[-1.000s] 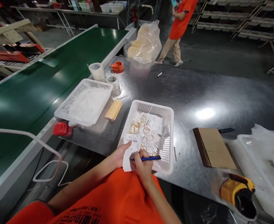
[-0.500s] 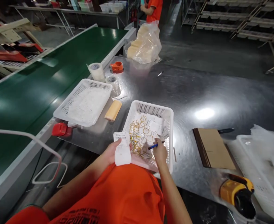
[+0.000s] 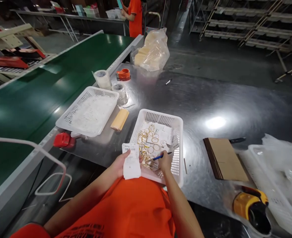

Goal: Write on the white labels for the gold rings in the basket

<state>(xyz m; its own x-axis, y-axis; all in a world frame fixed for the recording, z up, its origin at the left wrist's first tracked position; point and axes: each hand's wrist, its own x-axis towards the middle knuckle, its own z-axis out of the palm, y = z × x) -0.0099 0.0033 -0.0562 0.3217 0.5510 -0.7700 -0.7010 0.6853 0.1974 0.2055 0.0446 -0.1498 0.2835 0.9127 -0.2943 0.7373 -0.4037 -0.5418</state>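
My left hand (image 3: 120,162) is closed round a stack of printed paper slips (image 3: 131,163) with a barcode near the top, held in front of my orange shirt. My right hand (image 3: 165,162) grips a blue pen (image 3: 161,156) over the near part of a white perforated basket (image 3: 180,132). Inside that basket lie loose yellow rubber bands (image 3: 146,138) and more printed slips (image 3: 162,133). Some of my right fingertips are hidden behind the hand.
Left of the basket stand a second white basket (image 3: 103,122), a tan bundle (image 3: 120,119), tape rolls (image 3: 102,79) and an orange tape dispenser (image 3: 123,75). Flat cardboard (image 3: 226,158) and a yellow-black device (image 3: 250,206) lie right. A green conveyor (image 3: 69,72) runs alongside; a person (image 3: 135,18) stands beyond.
My right hand with the pen has left the slips and moved over the basket. My left hand shifted left with the stack. The person in orange behind walked left.
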